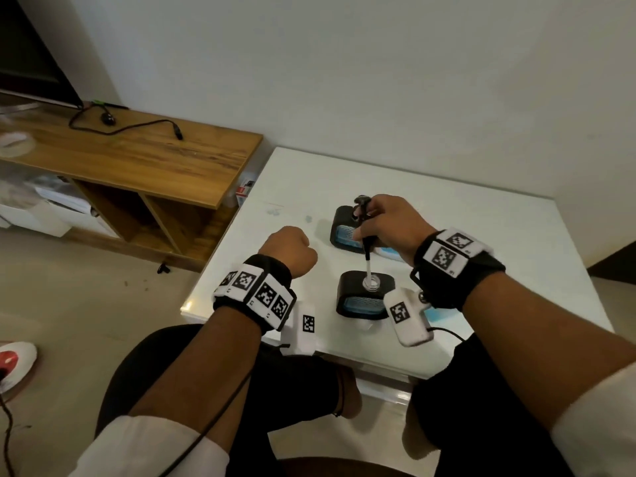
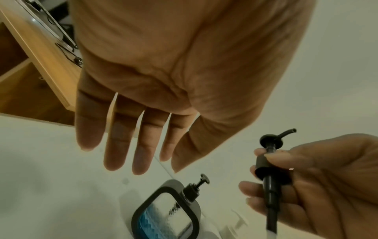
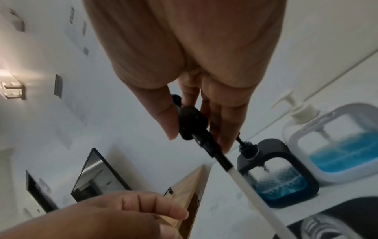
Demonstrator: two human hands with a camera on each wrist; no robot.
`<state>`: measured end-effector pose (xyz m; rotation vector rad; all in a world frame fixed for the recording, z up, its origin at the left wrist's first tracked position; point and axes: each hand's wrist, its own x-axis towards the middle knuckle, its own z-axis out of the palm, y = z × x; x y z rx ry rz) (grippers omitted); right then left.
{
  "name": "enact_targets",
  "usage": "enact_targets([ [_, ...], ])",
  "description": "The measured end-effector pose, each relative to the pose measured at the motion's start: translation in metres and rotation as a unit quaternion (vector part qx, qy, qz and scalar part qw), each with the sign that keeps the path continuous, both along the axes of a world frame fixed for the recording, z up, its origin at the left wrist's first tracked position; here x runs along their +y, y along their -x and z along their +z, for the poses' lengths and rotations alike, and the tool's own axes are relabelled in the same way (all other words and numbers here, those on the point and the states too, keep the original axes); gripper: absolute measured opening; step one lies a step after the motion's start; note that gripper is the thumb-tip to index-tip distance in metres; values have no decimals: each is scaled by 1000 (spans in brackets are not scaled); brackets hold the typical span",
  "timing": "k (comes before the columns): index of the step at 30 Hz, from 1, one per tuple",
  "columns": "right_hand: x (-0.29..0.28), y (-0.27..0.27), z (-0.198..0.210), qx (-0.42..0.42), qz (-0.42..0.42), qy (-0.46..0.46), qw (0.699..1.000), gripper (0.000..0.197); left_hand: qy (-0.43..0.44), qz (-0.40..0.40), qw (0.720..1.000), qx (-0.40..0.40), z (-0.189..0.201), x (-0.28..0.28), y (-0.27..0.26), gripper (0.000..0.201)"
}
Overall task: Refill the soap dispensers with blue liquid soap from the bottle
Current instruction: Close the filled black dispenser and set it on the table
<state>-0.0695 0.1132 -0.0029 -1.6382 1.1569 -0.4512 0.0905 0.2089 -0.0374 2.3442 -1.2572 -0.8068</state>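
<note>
Two black soap dispensers with blue liquid stand on the white table (image 1: 499, 235). The near dispenser (image 1: 364, 301) has an open neck. My right hand (image 1: 389, 225) pinches a black pump head (image 1: 364, 225) above it, and the pump's white tube (image 1: 368, 265) reaches down into that neck. The far black dispenser (image 1: 344, 232) keeps its pump on. My left hand (image 1: 289, 249) hovers left of the dispensers; in the left wrist view its fingers (image 2: 131, 153) are straight and hold nothing. A white dispenser (image 3: 327, 145), part full of blue liquid, stands behind the far black one (image 3: 276, 177).
A wooden bench (image 1: 137, 156) with a black cable (image 1: 137, 127) and a screen (image 1: 27, 63) stands left of the table. The table's near edge (image 1: 344, 359) is over my knees. A red and white object (image 1: 13, 363) lies on the floor at the left.
</note>
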Motion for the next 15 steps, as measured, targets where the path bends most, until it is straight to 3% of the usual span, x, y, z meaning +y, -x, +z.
enact_targets([
  [5,-7,32,-2,-42,-44,68,996,26,-19,-45,998,26,-6,-13,23,40],
  [15,-6,51,-25,-91,-59,83,991,30,-52,-54,993,95,-42,-26,44,50],
])
